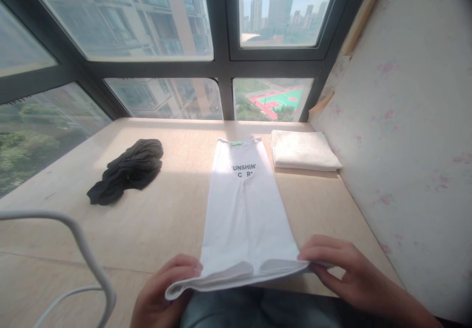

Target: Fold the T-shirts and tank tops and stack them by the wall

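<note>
A white T-shirt (pixel 245 210) with black lettering lies folded into a long narrow strip on the wooden table (pixel 155 220), its collar toward the window. My left hand (pixel 165 291) pinches the shirt's near left corner at the table's front edge. My right hand (pixel 350 274) grips the near right corner, fingers closed over the hem. The hem is lifted slightly off the table between both hands.
A folded white cloth (pixel 304 150) lies at the back right beside the wall. A crumpled black garment (pixel 127 170) sits at the left. A white hanger (pixel 73 259) juts in at the lower left. Windows run along the far edge.
</note>
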{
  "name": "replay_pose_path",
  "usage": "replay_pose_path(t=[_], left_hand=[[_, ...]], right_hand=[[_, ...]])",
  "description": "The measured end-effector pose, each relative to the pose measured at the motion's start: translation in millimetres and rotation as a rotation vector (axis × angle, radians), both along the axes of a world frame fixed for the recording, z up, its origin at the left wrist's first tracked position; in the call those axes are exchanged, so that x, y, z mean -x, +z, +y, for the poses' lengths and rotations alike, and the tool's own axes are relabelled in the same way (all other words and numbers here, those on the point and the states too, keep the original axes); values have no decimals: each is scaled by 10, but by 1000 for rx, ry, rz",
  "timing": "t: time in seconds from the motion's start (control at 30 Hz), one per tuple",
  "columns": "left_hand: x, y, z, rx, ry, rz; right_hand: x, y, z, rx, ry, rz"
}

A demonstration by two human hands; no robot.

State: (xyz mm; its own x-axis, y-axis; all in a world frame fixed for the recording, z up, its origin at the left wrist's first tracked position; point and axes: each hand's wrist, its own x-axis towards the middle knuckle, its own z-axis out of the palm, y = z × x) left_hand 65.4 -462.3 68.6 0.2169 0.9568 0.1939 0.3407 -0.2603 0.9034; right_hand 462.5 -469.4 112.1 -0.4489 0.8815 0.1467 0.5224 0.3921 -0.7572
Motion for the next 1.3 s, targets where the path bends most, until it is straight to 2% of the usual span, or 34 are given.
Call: replay_pose_path(t=[0.03, 0.1, 0.2, 0.27, 0.33, 0.47, 0.6, 0.73, 0.87, 0.93, 1.07, 1.17, 1.3], left_hand=[[-72, 12, 268, -15, 79, -23], [-243, -38, 883, 50, 188, -21], [-486, -237, 1711, 142, 170, 120], [-573, -393, 2043, 142, 174, 204], [-582, -528, 2193, 130, 178, 277], [-469, -689, 2239, 99, 149, 371], [-430, -708, 2227, 40, 189, 473], [-679, -601, 2045, -114, 199, 578], [-1071, -598, 1755, -309, -12, 736], [-1189, -690, 1668, -363, -101, 864], [-1209, -888, 1613, -321, -87, 978], [-1160, -933, 1512, -334, -58, 999], [-1120, -932, 1148, -409, -16, 1017]], right_hand=[[-18, -28, 253, -9, -69, 36], [-20, -197, 816, 17, -214, 89], [46, -602, 1551, 78, -425, 83], [97, -871, 1825, 79, -495, 50], [127, -1087, 1927, 71, -541, 30], [107, -1331, 1916, 34, -613, 10], [84, -1400, 1905, -42, -622, -38], [256, -1324, 1789, -192, -564, -159], [631, -1246, 1603, -367, -309, -431], [789, -1278, 1561, -347, -213, -521], [888, -1415, 1567, -267, -186, -597], [854, -1459, 1505, -256, -165, -595], [847, -1432, 1183, -279, -122, -576]])
